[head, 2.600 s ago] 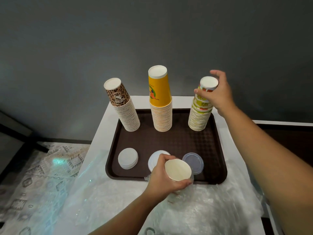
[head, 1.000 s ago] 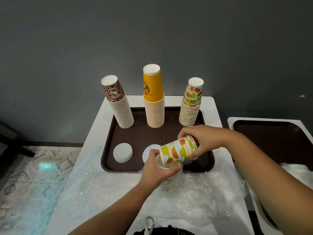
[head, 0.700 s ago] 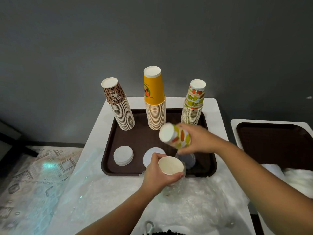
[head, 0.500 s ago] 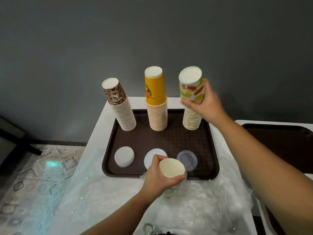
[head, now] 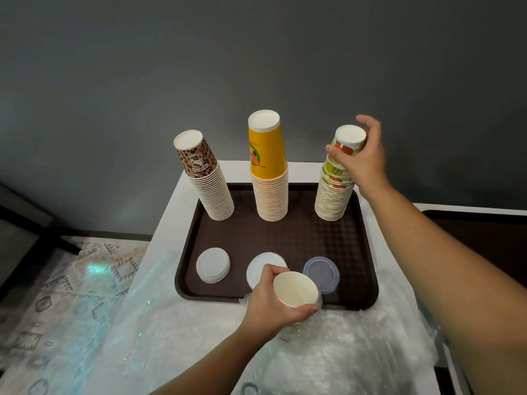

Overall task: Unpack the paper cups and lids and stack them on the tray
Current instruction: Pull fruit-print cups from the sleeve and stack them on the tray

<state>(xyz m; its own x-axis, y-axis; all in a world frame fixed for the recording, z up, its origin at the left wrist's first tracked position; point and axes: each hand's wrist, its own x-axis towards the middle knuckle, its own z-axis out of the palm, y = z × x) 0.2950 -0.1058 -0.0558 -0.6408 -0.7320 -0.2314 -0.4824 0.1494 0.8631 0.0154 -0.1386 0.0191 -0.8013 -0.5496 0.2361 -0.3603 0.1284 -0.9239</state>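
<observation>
Though beside tray rim (head: 182, 269), cup (head: 296, 289).

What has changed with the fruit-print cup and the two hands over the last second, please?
The right hand carried the fruit-print cup up from the sleeve onto the right stack, fingers now loosening. The left hand still grips the sleeved cups; other stacks unchanged.

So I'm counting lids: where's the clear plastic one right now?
In the head view the clear lid lies flat on the brown tray, near its front right, just right of the white lid and behind the left hand.
</observation>
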